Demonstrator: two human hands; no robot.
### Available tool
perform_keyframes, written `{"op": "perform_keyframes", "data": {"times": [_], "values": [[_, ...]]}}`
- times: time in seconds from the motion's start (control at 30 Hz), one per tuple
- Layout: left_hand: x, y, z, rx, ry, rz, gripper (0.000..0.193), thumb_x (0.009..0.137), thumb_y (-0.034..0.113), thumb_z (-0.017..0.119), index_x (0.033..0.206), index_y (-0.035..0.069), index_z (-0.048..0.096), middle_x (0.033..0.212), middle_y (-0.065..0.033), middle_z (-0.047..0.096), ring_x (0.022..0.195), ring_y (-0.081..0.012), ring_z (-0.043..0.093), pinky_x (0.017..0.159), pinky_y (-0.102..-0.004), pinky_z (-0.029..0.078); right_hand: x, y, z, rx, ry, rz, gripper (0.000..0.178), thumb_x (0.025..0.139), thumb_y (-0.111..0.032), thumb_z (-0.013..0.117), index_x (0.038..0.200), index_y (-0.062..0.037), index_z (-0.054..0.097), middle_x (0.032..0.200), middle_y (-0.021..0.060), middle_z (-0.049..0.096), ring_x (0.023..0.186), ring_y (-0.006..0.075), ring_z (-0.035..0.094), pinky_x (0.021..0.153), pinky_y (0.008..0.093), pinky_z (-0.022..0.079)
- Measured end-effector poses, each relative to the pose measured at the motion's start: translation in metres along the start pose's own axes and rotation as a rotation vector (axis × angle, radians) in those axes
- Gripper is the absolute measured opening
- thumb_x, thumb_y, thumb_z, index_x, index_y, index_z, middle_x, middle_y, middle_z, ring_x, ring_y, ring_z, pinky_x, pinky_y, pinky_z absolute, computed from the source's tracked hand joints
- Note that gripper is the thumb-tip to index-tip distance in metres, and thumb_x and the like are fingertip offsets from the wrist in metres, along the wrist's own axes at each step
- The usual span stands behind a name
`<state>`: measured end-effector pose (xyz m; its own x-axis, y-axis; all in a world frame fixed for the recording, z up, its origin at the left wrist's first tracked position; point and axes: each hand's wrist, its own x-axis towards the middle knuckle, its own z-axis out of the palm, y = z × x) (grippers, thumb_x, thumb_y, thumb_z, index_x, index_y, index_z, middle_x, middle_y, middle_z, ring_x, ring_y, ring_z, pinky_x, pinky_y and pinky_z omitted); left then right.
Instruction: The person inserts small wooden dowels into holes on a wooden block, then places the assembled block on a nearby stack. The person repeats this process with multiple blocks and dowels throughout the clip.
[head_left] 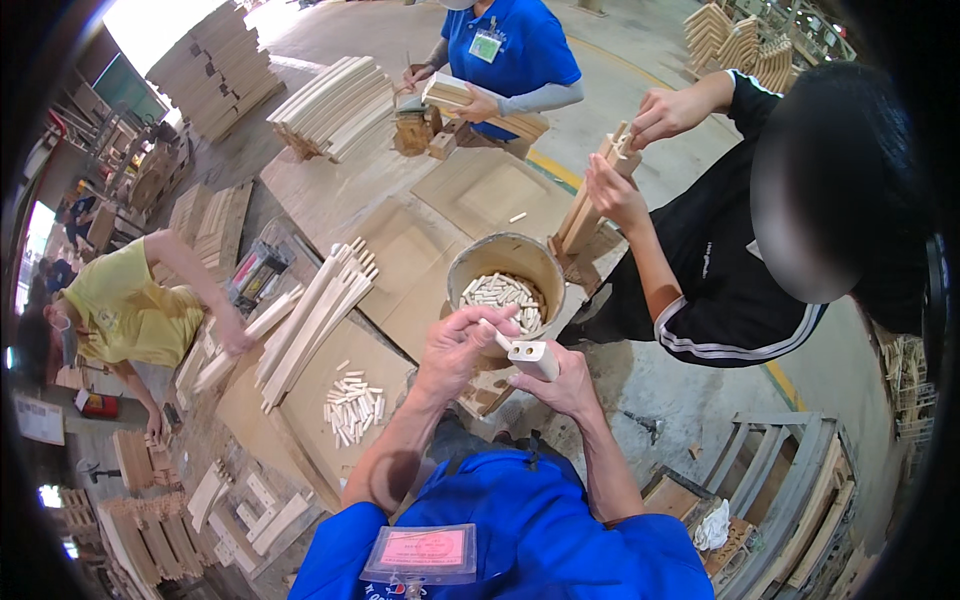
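Observation:
My left hand (455, 350) pinches a short wooden dowel (494, 334) between thumb and fingers. The dowel's lower end is close to the end face of a pale wooden part (540, 362) with round holes in it; whether it has entered a hole I cannot tell. My right hand (568, 384) is closed around this part and keeps its drilled end turned up. Just beyond both hands stands a round bucket (492, 252) holding many loose dowels (500, 291).
Left of the bucket lie long wooden slats (318, 318) and a heap of dowels (353, 408) on cardboard. A co-worker in black (720, 240) handles an upright wooden piece (588, 212) at right. People in blue (510, 45) and yellow (140, 310) work nearby. A rack (765, 460) stands lower right.

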<state>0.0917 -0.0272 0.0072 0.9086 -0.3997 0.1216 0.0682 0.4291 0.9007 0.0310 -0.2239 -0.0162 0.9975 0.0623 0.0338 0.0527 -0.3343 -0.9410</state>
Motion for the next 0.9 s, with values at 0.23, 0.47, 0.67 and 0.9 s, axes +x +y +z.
{"op": "perform_keyframes", "data": {"times": [0.23, 0.47, 0.67, 0.9], "values": [[-0.015, -0.02, 0.014, -0.009, 0.097, -0.165, 0.022, 0.103, 0.024, 0.061, 0.112, 0.004, 0.062, 0.099, -0.0123, 0.074, 0.121, -0.0295, 0.063, 0.106, -0.0434, 0.048, -0.007, -0.004, 0.007, -0.094, -0.03, 0.02, 0.053, 0.072, -0.033, 0.089, 0.113, -0.0039, 0.07, 0.093, 0.0153, 0.075, 0.087, 0.0269, 0.075, 0.077, 0.0372, 0.058], [-0.024, -0.016, 0.035, 0.631, 0.143, 0.11, 0.016, 0.104, 0.013, 0.056, 0.108, -0.002, 0.06, 0.099, -0.0149, 0.074, 0.109, -0.0291, 0.07, 0.101, -0.0429, 0.052, -0.017, -0.001, 0.009, -0.036, 0.015, 0.03, 0.049, 0.071, -0.032, 0.09, 0.109, -0.0051, 0.072, 0.089, 0.0176, 0.074, 0.083, 0.0322, 0.075, 0.073, 0.0396, 0.058], [-0.017, -0.028, 0.021, 0.534, 0.064, 0.094, 0.015, 0.104, 0.011, 0.055, 0.109, -0.002, 0.061, 0.101, -0.0152, 0.074, 0.111, -0.0264, 0.069, 0.099, -0.0406, 0.053, -0.013, -0.002, 0.011, -0.19, 0.108, -0.011, 0.046, 0.07, -0.031, 0.09, 0.103, -0.0056, 0.073, 0.085, 0.0164, 0.074, 0.079, 0.0325, 0.074, 0.069, 0.0392, 0.058], [0.02, 0.026, -0.011, 0.879, -0.354, 0.098, 0.017, 0.091, 0.016, 0.07, 0.104, 0.004, 0.068, 0.085, -0.0144, 0.067, 0.08, -0.0317, 0.069, 0.071, -0.039, 0.054, -0.003, -0.005, 0.006, -0.121, 0.009, 0.012, 0.039, 0.07, -0.03, 0.09, 0.098, -0.0071, 0.075, 0.083, 0.0138, 0.074, 0.075, 0.031, 0.073, 0.067, 0.0387, 0.057]]}}
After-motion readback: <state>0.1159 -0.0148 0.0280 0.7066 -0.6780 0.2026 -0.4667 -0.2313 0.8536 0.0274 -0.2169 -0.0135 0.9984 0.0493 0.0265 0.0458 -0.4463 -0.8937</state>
